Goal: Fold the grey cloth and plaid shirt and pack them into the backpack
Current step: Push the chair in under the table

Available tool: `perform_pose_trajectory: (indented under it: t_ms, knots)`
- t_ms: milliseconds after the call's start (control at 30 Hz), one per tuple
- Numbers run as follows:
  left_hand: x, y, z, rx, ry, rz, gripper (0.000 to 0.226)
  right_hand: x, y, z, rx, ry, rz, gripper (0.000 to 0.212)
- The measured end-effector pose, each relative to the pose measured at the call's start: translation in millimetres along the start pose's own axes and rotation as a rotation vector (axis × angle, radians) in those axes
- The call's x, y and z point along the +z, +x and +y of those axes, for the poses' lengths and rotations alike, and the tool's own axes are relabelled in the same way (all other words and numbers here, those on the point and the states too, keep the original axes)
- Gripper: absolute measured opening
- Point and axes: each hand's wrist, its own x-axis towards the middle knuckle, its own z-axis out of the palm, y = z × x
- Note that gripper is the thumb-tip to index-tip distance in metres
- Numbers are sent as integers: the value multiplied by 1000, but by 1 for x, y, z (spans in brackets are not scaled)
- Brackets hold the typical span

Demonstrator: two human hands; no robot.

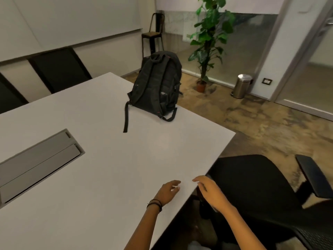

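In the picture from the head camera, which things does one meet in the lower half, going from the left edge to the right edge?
grey cable hatch set in the table → left hand → right hand → black office chair

Table [108, 177]: white top, corner at 3 o'clock.
Hatch [38, 165]: grey, flush in top, 9 o'clock.
Backpack [158, 85]: black, upright, 12 o'clock, near rt edge.
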Motion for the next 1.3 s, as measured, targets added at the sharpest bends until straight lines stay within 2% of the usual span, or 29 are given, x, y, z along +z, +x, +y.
perform_pose_trajectory:
  t_ms: [267,400,500,667,933,1133,1233,1300]
  knots:
    - [62,-10,83,206,74,-148,34,-80,-91,16,75,-211,207,30]
    - [93,-19,130,298,164,-270,33,-99,-116,0,86,-345,169,30]
    - [117,-30,164,368,203,-332,27,-115,-133,-8,70,-337,201,31]
    - [151,-42,203,366,201,-401,26,-162,-168,-5,53,-387,221,35]
    - [190,-62,264,283,177,-471,50,-237,-230,62,14,-439,162,29]
    - [228,-82,299,279,372,-325,53,-276,-256,127,-27,-420,270,24]
    - [244,-88,302,232,533,-185,52,-294,-261,161,8,-407,381,24]
    - [252,-91,301,195,615,-79,54,-305,-264,177,36,-431,437,31]
